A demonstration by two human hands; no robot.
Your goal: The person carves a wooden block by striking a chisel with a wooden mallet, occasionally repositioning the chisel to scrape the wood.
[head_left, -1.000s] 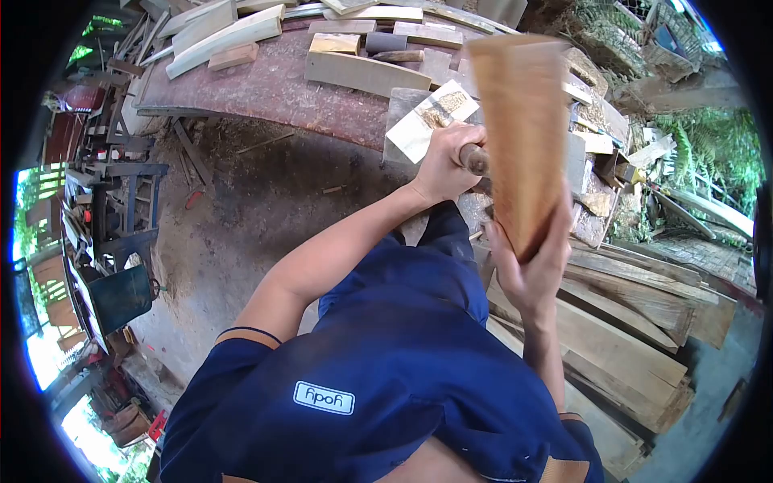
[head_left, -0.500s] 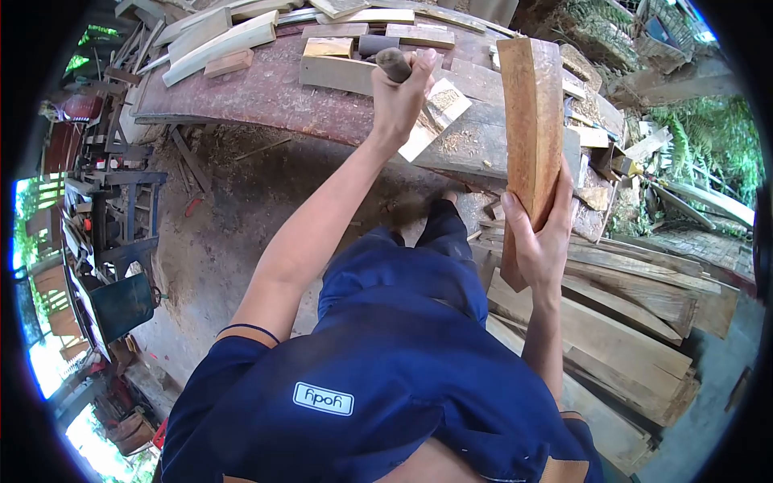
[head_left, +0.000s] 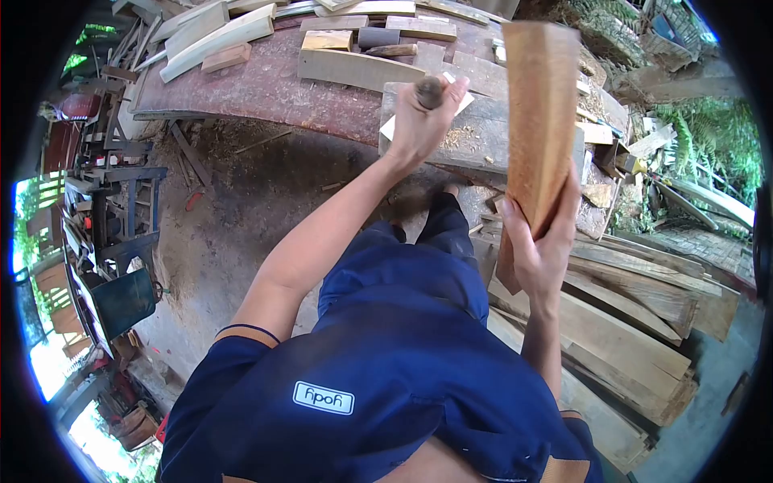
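My right hand (head_left: 541,241) grips a long tapered wooden board (head_left: 541,113) near its lower end and holds it upright in front of me. My left hand (head_left: 419,121) is closed round the round wooden handle (head_left: 428,90) of a chopping tool. Its broad pale blade (head_left: 387,127) shows only at the edges behind the hand. The tool is just left of the board, over a grey wooden block (head_left: 483,137) strewn with chips. My blue-clad legs are below.
A reddish slab bench (head_left: 266,88) at the back carries several cut wood pieces. Stacked planks (head_left: 628,322) lie to my right. Left of me are a bare dirt floor (head_left: 233,217) and a dark green bucket (head_left: 121,294) among clutter.
My left hand raised the tool from beside the board up and leftward, then brought it down towards the block. The board tilted slightly in my right hand.
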